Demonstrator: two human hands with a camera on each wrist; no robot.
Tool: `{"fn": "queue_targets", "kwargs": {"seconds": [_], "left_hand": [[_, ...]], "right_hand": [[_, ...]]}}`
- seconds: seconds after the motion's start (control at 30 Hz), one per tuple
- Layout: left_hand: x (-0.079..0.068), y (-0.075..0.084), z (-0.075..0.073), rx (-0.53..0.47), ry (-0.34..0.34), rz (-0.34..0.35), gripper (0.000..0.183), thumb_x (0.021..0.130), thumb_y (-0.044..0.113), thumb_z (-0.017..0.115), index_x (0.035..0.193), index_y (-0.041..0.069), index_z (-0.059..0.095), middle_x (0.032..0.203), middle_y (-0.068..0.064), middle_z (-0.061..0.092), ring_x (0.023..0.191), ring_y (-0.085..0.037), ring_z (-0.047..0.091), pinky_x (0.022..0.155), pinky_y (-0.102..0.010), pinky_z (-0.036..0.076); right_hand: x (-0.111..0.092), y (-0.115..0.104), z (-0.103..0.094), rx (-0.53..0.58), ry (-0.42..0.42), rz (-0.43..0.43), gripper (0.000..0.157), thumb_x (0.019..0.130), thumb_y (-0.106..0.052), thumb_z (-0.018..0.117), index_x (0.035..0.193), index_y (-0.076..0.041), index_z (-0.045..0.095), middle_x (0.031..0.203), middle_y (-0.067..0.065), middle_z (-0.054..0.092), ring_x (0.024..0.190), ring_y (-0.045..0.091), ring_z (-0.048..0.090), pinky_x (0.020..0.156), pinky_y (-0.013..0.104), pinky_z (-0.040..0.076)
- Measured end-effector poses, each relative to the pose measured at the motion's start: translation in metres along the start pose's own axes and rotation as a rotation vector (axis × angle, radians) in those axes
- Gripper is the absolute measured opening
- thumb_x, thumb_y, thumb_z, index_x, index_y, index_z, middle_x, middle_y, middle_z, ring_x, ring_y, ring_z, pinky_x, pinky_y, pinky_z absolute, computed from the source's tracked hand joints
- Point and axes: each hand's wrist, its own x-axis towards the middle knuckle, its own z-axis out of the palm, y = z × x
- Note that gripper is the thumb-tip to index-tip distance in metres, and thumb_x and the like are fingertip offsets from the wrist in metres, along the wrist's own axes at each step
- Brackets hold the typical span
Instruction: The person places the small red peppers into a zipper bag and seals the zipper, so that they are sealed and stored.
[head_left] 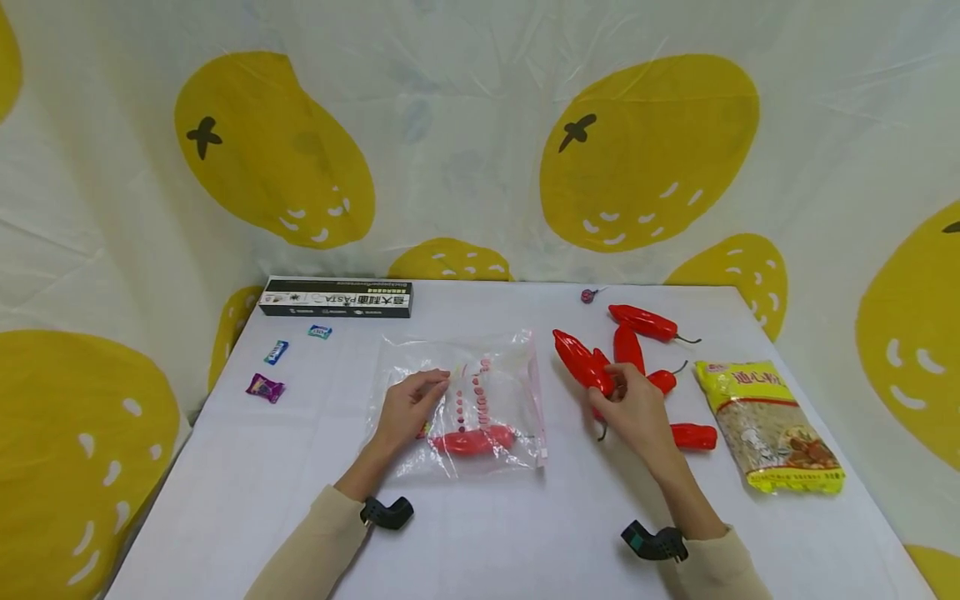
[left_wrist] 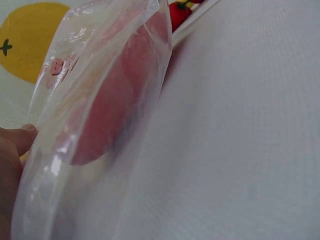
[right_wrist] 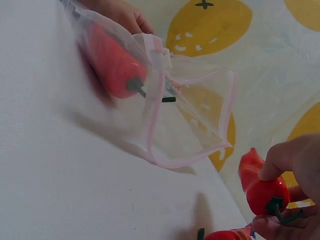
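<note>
A clear zip bag [head_left: 517,375] with pink edging and red printing lies on the table with one red chili pepper [head_left: 472,440] inside. My left hand [head_left: 408,408] is at the bag's left part, thumb and forefinger close together, pinching its upper film. To the right, my right hand [head_left: 637,408] grips a glossy red chili pepper [head_left: 581,358] between thumb and fingers, its green stem [right_wrist: 285,216] showing in the right wrist view. The bag's mouth [right_wrist: 227,110] gapes toward that hand. More red peppers [head_left: 643,322] lie around and behind the right hand.
A yellow-topped food packet [head_left: 772,425] lies at the right. The black pasta box [head_left: 337,297] sits at the back left. Near it are two blue wrapped candies [head_left: 276,352] and a purple one [head_left: 265,387]. A small round lollipop [head_left: 587,296] is at the back edge.
</note>
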Motion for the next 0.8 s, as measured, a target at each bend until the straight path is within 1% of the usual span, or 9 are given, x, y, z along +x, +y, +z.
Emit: {"fn": "queue_targets", "kwargs": {"seconds": [0.17,0.33,0.47,0.57,0.7,0.8], "left_hand": [[0.0,0.001,-0.001,0.013,-0.006,-0.008,0.021,0.09,0.04,0.059,0.106,0.029,0.067,0.115,0.01,0.067,0.111,-0.011,0.062,0.084,-0.031,0.055],[0.0,0.002,-0.001,0.014,-0.001,0.002,0.022,0.09,0.04,0.059,0.106,0.028,0.068,0.116,0.008,0.068,0.111,-0.013,0.062,0.084,-0.033,0.055],[0.0,0.001,-0.002,0.006,-0.001,-0.001,0.024,0.09,0.042,0.059,0.106,0.028,0.068,0.116,0.008,0.068,0.11,-0.013,0.063,0.084,-0.032,0.055],[0.0,0.0,-0.001,0.003,-0.004,-0.012,0.024,0.09,0.044,0.059,0.106,0.029,0.067,0.116,0.009,0.067,0.111,-0.011,0.062,0.086,-0.032,0.054],[0.001,-0.002,-0.001,0.007,-0.009,-0.023,0.022,0.089,0.045,0.058,0.105,0.032,0.067,0.116,0.011,0.067,0.111,-0.01,0.061,0.087,-0.034,0.054],[0.001,-0.001,0.0,0.008,-0.01,-0.02,0.022,0.09,0.045,0.058,0.105,0.032,0.067,0.116,0.011,0.067,0.112,-0.01,0.061,0.088,-0.036,0.054]], "right_hand": [[-0.005,0.001,-0.006,-0.019,-0.066,-0.035,0.054,0.077,-0.028,0.074,0.124,-0.011,0.052,0.103,0.01,0.062,0.088,0.022,0.055,0.067,0.03,0.056],[-0.007,-0.003,-0.003,-0.038,-0.101,-0.105,0.052,0.076,-0.027,0.076,0.123,-0.014,0.056,0.105,0.009,0.063,0.087,0.021,0.057,0.07,0.033,0.057],[-0.005,-0.008,0.006,-0.03,-0.121,-0.179,0.05,0.076,-0.025,0.077,0.121,-0.014,0.059,0.107,0.008,0.065,0.084,0.019,0.058,0.069,0.032,0.057],[-0.001,-0.013,0.014,-0.012,-0.161,-0.226,0.049,0.076,-0.024,0.077,0.121,-0.013,0.06,0.107,0.008,0.066,0.083,0.018,0.059,0.069,0.03,0.057],[0.004,-0.021,0.026,0.027,-0.239,-0.229,0.051,0.075,-0.026,0.078,0.121,-0.014,0.061,0.107,0.005,0.067,0.083,0.016,0.06,0.07,0.027,0.056],[0.008,-0.027,0.036,0.065,-0.296,-0.22,0.05,0.074,-0.03,0.078,0.119,-0.016,0.06,0.106,0.001,0.067,0.084,0.014,0.061,0.072,0.025,0.057]]}}
